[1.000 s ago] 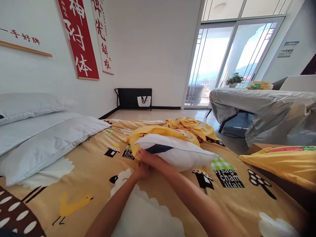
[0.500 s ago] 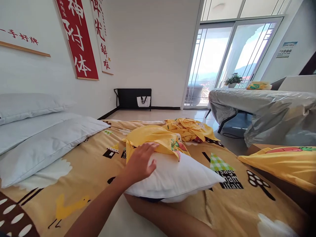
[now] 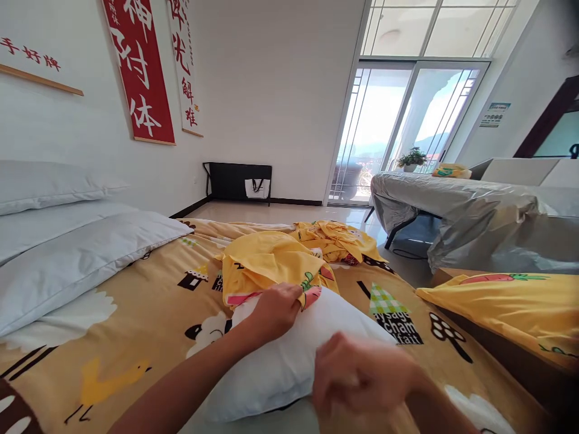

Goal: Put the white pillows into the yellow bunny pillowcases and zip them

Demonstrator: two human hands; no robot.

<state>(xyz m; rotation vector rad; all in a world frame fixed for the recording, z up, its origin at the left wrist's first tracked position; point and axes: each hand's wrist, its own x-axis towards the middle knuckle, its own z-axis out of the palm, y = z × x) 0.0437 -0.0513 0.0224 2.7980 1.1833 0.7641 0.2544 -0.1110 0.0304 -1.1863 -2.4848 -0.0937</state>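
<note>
A white pillow [image 3: 275, 367] lies in front of me on the patterned bedspread. Its far part is covered by a yellow pillowcase [image 3: 266, 259] with carrot prints, bunched up there. The fingers of my left hand [image 3: 278, 310] are closed on the pillowcase's near edge, above the white pillow. At the pillow's right side is my right hand [image 3: 357, 374], curled but smeared by motion. Whether it holds anything is not clear.
More yellow printed cloth [image 3: 344, 238] lies crumpled at the bed's far edge. White pillows [image 3: 90, 253] are stacked on the left. To the right, a yellow-cased pillow [image 3: 506, 295] rests on a cardboard box. A plastic-covered table [image 3: 461, 196] stands beyond.
My left hand, earlier lying over the pillow and case with fingers spread, now grips the case's edge. My right hand has come into view at the right. The pillow has shifted nearer me.
</note>
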